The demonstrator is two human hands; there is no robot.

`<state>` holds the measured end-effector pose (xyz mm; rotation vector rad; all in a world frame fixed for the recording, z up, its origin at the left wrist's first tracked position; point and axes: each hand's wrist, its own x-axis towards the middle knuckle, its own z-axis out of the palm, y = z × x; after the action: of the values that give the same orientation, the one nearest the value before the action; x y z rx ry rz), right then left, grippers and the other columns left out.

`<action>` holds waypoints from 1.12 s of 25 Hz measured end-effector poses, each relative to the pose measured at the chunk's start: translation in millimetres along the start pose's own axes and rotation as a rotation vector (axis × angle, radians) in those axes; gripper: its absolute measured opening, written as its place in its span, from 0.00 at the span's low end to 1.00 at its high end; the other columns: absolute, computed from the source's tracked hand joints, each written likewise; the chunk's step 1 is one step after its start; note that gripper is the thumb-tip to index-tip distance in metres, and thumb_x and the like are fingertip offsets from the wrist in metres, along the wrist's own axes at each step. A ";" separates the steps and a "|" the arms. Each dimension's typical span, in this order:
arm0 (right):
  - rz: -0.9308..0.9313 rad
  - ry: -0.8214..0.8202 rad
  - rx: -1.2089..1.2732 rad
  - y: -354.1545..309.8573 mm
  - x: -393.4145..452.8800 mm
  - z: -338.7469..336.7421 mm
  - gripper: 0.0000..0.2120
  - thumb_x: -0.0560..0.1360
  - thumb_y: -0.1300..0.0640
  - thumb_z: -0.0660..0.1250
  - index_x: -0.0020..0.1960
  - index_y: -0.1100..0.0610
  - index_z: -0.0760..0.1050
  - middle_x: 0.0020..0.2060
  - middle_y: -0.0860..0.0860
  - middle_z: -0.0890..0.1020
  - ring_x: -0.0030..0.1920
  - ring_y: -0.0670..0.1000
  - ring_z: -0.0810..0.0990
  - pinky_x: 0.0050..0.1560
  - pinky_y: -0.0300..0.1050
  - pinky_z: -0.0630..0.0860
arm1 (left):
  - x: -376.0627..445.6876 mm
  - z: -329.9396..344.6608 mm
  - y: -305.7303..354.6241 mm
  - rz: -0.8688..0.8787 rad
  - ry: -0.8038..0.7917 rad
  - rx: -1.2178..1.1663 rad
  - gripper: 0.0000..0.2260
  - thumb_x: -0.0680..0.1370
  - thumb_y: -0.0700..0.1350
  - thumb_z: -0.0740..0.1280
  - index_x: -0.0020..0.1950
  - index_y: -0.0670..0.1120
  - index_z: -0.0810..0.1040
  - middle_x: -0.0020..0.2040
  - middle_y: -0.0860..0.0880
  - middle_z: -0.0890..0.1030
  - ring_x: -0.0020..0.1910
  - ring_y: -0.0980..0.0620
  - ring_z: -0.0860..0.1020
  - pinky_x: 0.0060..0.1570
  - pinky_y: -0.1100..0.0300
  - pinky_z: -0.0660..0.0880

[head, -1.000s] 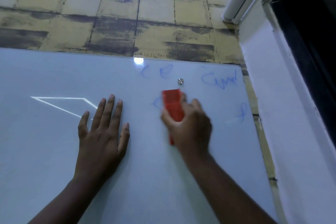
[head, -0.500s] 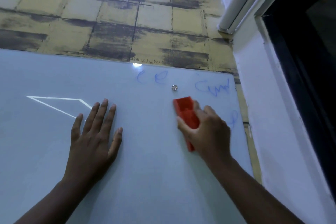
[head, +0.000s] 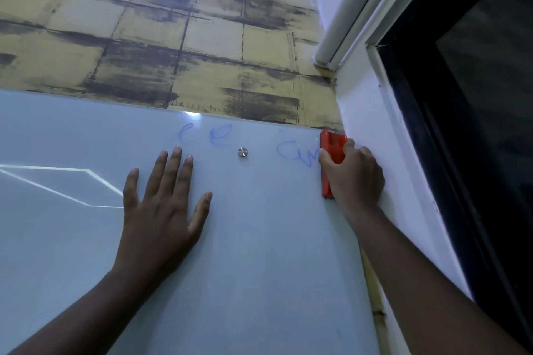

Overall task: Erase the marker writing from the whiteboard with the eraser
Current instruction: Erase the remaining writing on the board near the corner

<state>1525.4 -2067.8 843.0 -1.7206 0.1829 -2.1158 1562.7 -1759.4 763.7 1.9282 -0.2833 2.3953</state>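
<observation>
The red eraser (head: 331, 158) sits pressed against the whiteboard (head: 259, 268) at its upper right corner, well to the right of the round metal mounting stud (head: 242, 151), with its top end reaching the board's top edge. The right hand (head: 356, 179) wraps around it, thumb on the side facing the stud and the other fingers curled over the far side, so the grip looks firm. The left hand (head: 161, 210) lies flat on the board below and to the left of the stud, fingers straight and spread, holding nothing and seemingly bracing. Blue marker writing remains: a scrawl (head: 294, 153) between the stud and the eraser, its right end disappearing under the eraser's edge, and two loose letters (head: 202, 137) up and to the left of the stud. The job therefore looks partly done. The main risk from here is the stud itself: a sideways sweep from the corner toward the two letters could knock the eraser against it and skip ink on either side. The eraser is also hard against the corner and the white wall (head: 375, 130) to its right, so a stroke started carelessly could ride off the board's edge or scrape the wall. The faint strokes could smear rather than lift if pressure is uneven.
</observation>
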 end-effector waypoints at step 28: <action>-0.591 -0.267 -0.015 -116.7 21.4 3.6 0.27 0.81 0.38 0.64 0.79 0.40 0.65 0.65 0.50 0.75 0.67 0.58 0.68 0.64 0.55 0.63 | -4.4 3.5 2.4 0.007 -0.024 0.102 0.36 0.85 0.63 0.48 0.84 0.37 0.60 0.85 0.40 0.58 0.84 0.41 0.59 0.80 0.33 0.56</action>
<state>1499.1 -1969.4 904.1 -2.2472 -0.4400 -2.2206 1566.7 -1762.0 759.8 2.0025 -0.1727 2.4373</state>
